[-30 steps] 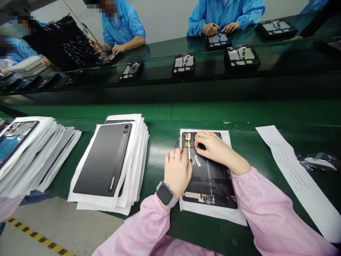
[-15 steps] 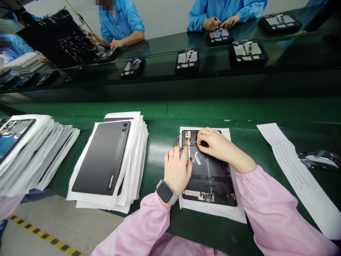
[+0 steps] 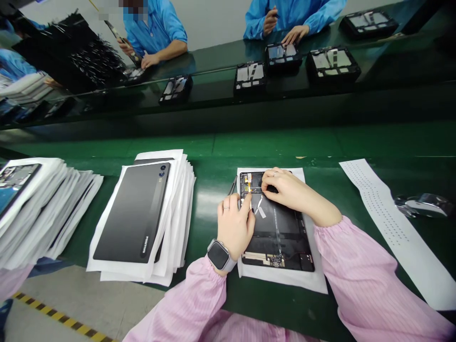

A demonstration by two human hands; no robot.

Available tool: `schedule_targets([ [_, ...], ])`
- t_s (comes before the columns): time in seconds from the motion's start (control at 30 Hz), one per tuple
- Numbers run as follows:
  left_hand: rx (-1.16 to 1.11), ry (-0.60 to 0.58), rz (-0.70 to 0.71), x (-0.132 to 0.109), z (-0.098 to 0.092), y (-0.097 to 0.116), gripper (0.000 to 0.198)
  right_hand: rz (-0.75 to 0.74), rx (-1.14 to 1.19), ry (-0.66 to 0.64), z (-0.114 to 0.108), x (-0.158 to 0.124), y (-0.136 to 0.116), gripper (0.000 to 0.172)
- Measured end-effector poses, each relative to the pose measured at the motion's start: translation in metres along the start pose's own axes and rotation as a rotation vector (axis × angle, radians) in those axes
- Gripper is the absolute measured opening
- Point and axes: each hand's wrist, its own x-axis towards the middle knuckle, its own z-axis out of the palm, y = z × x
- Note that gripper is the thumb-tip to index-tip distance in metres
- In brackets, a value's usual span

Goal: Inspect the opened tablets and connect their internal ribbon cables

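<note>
An opened tablet body (image 3: 278, 232) lies on a white sheet (image 3: 281, 280) on the green bench, its inner parts and a yellow flex strip (image 3: 250, 190) showing. My left hand (image 3: 233, 225) rests on the tablet's left edge with fingers curled, and dark tweezers (image 3: 233, 185) stick out past them. My right hand (image 3: 288, 190) is closed in a pinch at the tablet's top, pressing on a small part near the flex strip. What the fingertips hold is too small to name.
A stack of white sleeves topped by a grey tablet back (image 3: 133, 213) sits to the left, another stack (image 3: 32, 209) further left. A perforated white strip (image 3: 388, 223) and a plastic-wrapped item (image 3: 423, 205) lie right. People in blue work across the belt among black trays (image 3: 249, 78).
My right hand has shifted slightly left along the tablet's top edge. My left hand has stayed in place. The view has drifted a little.
</note>
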Motion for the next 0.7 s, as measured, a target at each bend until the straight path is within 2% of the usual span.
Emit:
schedule_targets([
  [0.47,0.019,-0.006,0.012,0.002,0.000,0.000,0.046,0.015,-0.034,-0.010,0.001,-0.001,0.000,0.019],
  [0.7,0.068,-0.014,0.025,0.002,-0.001,0.002,0.049,0.109,-0.092,0.013,0.003,0.002,-0.013,0.019],
])
